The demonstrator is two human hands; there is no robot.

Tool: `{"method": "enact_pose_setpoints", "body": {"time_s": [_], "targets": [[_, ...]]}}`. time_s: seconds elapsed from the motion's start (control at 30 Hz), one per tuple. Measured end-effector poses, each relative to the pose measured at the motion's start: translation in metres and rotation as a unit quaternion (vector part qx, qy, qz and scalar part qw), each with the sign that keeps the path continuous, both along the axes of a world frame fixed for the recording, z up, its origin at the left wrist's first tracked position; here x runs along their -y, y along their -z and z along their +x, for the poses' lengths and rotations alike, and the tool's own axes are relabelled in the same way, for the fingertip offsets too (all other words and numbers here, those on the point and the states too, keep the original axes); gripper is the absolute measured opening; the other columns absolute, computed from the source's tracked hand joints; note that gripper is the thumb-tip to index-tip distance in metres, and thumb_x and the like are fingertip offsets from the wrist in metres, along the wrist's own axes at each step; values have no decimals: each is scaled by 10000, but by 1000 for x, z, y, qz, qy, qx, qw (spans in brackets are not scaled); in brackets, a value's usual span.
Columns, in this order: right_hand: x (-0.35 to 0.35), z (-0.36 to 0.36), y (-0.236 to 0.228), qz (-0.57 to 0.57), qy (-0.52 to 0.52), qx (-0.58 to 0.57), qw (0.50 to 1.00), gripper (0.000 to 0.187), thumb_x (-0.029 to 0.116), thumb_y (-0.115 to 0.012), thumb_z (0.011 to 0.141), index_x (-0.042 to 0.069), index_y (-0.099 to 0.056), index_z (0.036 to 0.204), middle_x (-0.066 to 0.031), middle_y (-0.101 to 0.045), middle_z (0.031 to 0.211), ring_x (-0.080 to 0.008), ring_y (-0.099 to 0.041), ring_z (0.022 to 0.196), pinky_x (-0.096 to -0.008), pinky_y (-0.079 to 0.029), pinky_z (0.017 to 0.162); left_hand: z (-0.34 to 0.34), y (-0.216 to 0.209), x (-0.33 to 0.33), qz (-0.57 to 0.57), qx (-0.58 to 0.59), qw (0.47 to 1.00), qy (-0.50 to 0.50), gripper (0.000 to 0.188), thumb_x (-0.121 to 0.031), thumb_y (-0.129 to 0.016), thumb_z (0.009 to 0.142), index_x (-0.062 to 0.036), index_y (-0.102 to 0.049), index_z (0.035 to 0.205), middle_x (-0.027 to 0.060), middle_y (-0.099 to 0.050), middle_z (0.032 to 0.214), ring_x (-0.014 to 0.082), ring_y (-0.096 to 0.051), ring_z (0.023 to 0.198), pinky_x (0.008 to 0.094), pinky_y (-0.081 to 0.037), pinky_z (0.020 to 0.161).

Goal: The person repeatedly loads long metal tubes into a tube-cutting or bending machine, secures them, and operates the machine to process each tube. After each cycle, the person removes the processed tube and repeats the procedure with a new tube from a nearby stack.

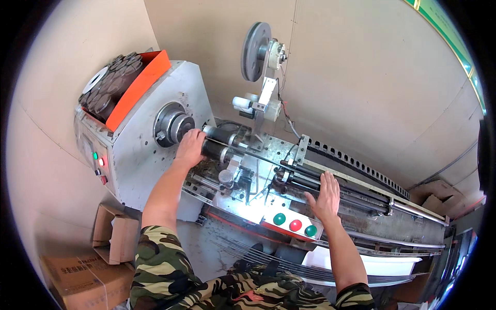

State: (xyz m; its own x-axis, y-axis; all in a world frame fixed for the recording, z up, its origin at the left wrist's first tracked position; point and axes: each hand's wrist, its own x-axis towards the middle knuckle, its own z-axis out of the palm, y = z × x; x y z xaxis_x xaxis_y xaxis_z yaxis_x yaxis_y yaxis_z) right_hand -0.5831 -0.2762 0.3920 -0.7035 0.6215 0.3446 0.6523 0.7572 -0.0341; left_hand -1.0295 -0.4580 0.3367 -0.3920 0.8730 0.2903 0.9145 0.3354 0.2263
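My left hand (191, 147) is closed at the end of a thin dark rod (248, 151), between the round chuck (175, 125) and two black rollers (216, 151). Its fingertips are partly hidden. The rod slants right from this hand across the machine's metal carriage (268, 147). Over the dark cylinders (305, 181) on the right part of the machine, my right hand (325, 199) is open with its fingers stretched out and thumb apart. Whether its palm touches anything is hard to see. Green and red push buttons (295, 225) sit just below it.
An orange-edged tray (139, 90) of dark round pieces tops the grey machine housing (150, 155). A grey wheel (256, 51) stands on a bracket at the back. Long thin rods (248, 253) lie in front, near a white trough (382, 263). Cardboard boxes (85, 279) are at lower left.
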Motion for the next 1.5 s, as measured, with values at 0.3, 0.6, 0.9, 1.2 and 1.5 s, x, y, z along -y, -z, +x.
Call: {"method": "enact_pose_setpoints", "body": {"time_s": [0.3,0.6,0.9,1.2,1.5], "targets": [[0,12,-8,2,17,4,1000,777,359,-781,792,-51,-467,1373,-236,-457,1464,-374,-383,1401,-477,-271,1185,-5,5,-2,35,-1,999,11,689,-112,-881,584,-68,-523,1170,140,-577,1184,336,-532,1187,438,-405,1057],[-3,28,-6,12,24,-3,1000,755,366,-779,795,-39,-479,1358,-230,-472,1450,-372,-398,1388,-478,-281,1176,-5,5,-15,-61,-57,996,-3,527,-21,-664,749,-81,-583,1266,118,-607,1130,314,-548,1154,418,-381,1076],[-2,43,-10,22,20,-13,999,747,370,-770,803,-33,-478,1360,-224,-471,1454,-372,-407,1381,-476,-287,1173,-13,19,-32,-111,-69,991,-5,356,-65,-531,877,-94,-626,1218,132,-694,1056,309,-611,1080,428,-455,963],[-9,52,-3,21,36,-4,999,752,381,-754,818,-41,-470,1372,-225,-461,1463,-369,-397,1390,-472,-275,1181,-8,13,-41,-142,-98,985,23,280,-72,-518,888,-89,-635,1142,128,-718,968,318,-648,991,454,-485,878],[-18,67,0,20,34,-20,999,745,382,-753,818,-43,-479,1366,-227,-471,1455,-367,-404,1387,-475,-282,1177,7,14,-48,-142,-115,983,29,255,-84,-510,893,-70,-635,1115,127,-714,928,317,-644,965,459,-486,850]]}}
